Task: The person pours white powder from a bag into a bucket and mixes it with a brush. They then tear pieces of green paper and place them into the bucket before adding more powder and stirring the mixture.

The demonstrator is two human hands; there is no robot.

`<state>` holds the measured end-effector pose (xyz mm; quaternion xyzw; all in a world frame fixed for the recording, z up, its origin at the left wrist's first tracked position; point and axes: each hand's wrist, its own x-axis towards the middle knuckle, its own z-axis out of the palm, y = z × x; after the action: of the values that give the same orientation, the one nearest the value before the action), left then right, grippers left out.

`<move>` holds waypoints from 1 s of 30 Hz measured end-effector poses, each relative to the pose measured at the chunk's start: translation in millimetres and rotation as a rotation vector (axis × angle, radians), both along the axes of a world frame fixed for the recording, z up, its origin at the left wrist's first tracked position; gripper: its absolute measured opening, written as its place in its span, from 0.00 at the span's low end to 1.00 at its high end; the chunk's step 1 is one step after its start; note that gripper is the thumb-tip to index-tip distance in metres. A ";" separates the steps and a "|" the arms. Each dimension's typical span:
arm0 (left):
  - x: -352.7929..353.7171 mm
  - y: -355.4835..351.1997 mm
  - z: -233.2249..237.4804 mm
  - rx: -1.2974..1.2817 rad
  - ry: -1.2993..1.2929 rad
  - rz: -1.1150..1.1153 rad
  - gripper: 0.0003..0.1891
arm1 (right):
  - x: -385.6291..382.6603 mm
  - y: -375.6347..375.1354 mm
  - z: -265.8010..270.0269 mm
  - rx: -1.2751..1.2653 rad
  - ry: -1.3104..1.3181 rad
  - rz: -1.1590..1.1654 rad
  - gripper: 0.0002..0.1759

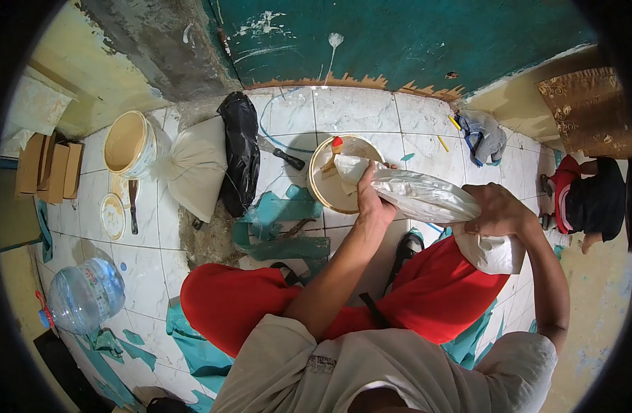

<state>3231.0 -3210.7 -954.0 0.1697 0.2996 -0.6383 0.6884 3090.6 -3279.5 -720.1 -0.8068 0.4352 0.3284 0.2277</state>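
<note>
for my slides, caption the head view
Left hand and right hand hold a white bag, one end over a bucket.

On my remote feed I log a room under renovation; whether a home, I cannot tell. Evidence: tiled floor [360, 110] strewn with teal scraps [309, 248], bare cement [161, 45] beside chipped yellow paint [113, 76], scuffed green panel [398, 41], smeared plastic bucket [316, 180], putty knife [289, 159].

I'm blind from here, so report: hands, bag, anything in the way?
Left hand gripping white bag, right hand gripping it nearer the other end. Bag's front end over bucket. Red-tipped handle in bucket, close beside that end.
</note>
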 end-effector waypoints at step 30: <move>5.7 -9.0 2.4 0.018 -0.047 0.002 0.25 | 18.8 23.4 -29.8 -0.353 -0.521 -0.222 0.13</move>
<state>3236.7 -3219.6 -951.6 0.1906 0.2893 -0.6306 0.6945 3109.4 -3256.1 -749.8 -0.8382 0.4980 0.0038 0.2222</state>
